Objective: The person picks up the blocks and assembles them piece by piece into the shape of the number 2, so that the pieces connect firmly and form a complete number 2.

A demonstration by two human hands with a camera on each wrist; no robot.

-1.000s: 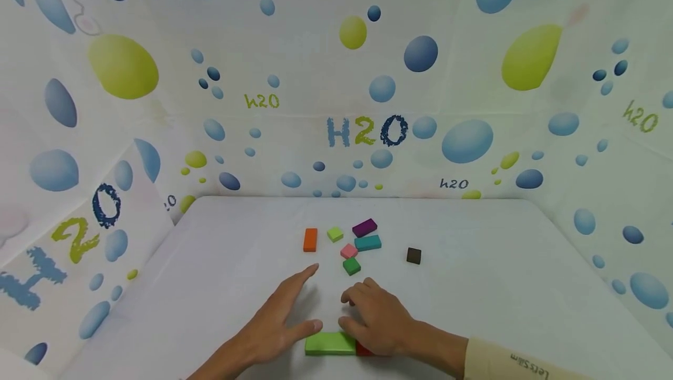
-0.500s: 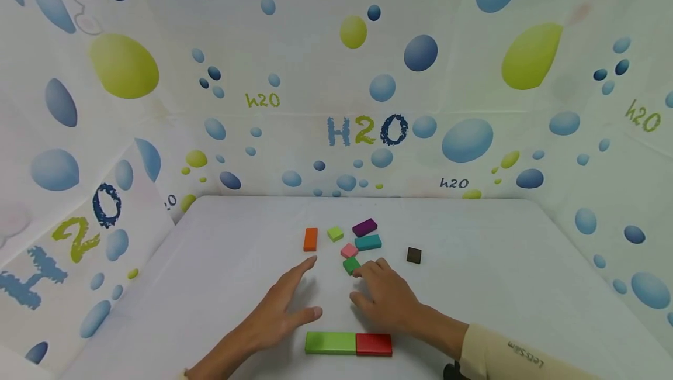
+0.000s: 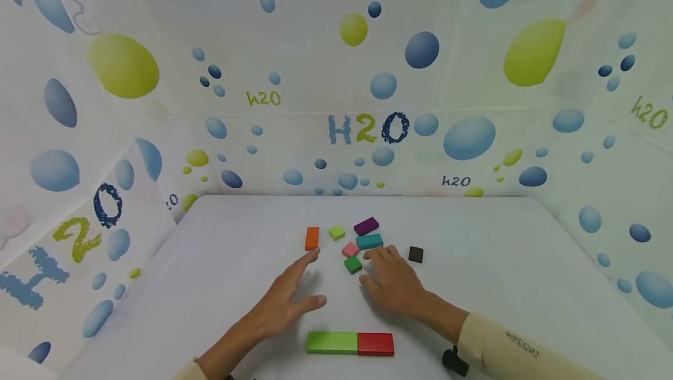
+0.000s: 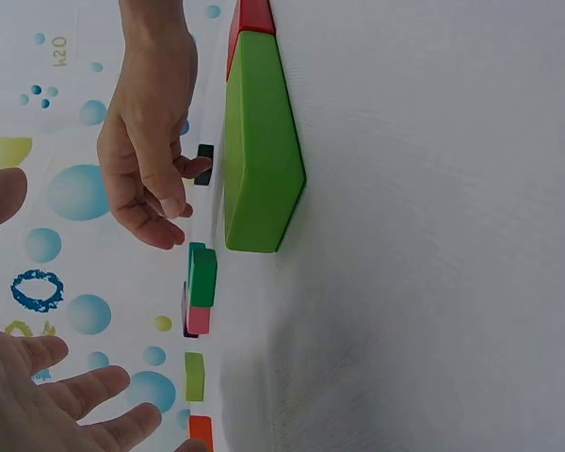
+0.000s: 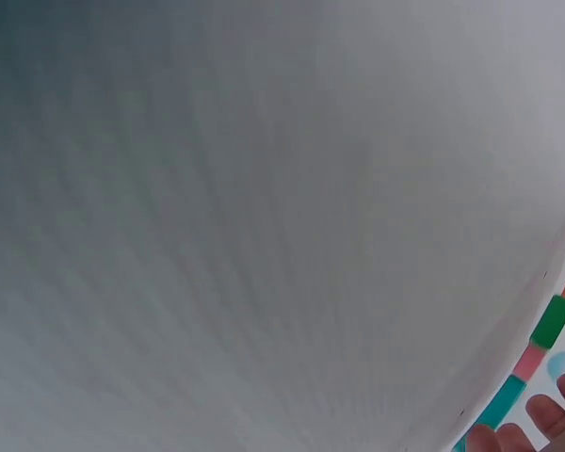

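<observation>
My left hand (image 3: 281, 307) hovers over the table with fingers extended, its fingertips just short of an orange block (image 3: 312, 238). Nothing is in it. My right hand (image 3: 393, 282) hangs with loosely bent fingers beside a green block (image 3: 353, 265), a pink block (image 3: 350, 249) and a teal block (image 3: 370, 241); it holds nothing. Near the front, a long light-green block (image 3: 332, 342) lies end to end with a red block (image 3: 375, 344). In the left wrist view the light-green block (image 4: 259, 146) appears close up, with the right hand (image 4: 149, 132) beyond it.
A small lime block (image 3: 336, 232) and a purple block (image 3: 366, 226) lie at the back of the group. A dark brown block (image 3: 416, 254) sits apart to the right. The white table (image 3: 210, 257) meets a patterned cloth backdrop (image 3: 294, 128).
My right hand has moved away from the red block, forward and to the right, toward the teal block. My left hand has shifted slightly forward. The blocks stay where they were.
</observation>
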